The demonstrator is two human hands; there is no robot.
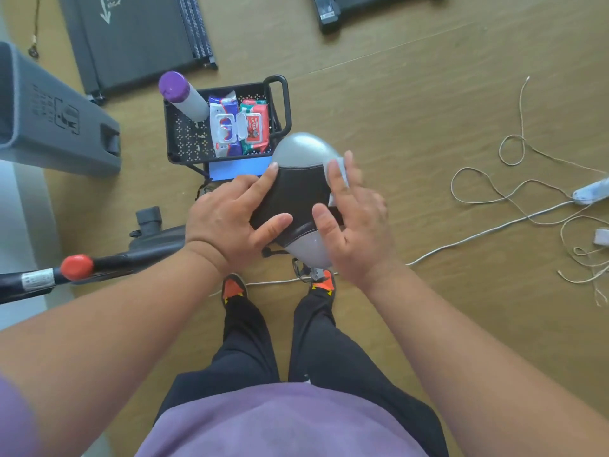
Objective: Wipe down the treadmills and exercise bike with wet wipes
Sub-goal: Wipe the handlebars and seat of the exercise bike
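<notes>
Both hands are working on the bike saddle (298, 189). Left hand (230, 219) is lying flat on the saddle's left side, fingers straight and spread, index finger reaching toward the grey nose, thumb resting on the dark middle panel. Right hand (352, 222) is pressing a wet wipe (339, 174) against the saddle's right edge, fingers extended over it, the wipe showing pale at the fingertips; motion blur is softening this hand. Just beyond both hands, a black basket (184, 133) is sitting on the floor, holding two wipe packs (239, 127) side by side and a white bottle (184, 97) with a purple cap at its left. Left of the left hand, the bike frame (155, 242) is running out toward a red knob (76, 267). Further left, a grey bin (49, 117) is leaning. Well beyond the basket, one treadmill (138, 37) is lying flat; a second (346, 8) is showing beyond the right hand. White cords (494, 192) are trailing across the floor to the right of the right hand.
</notes>
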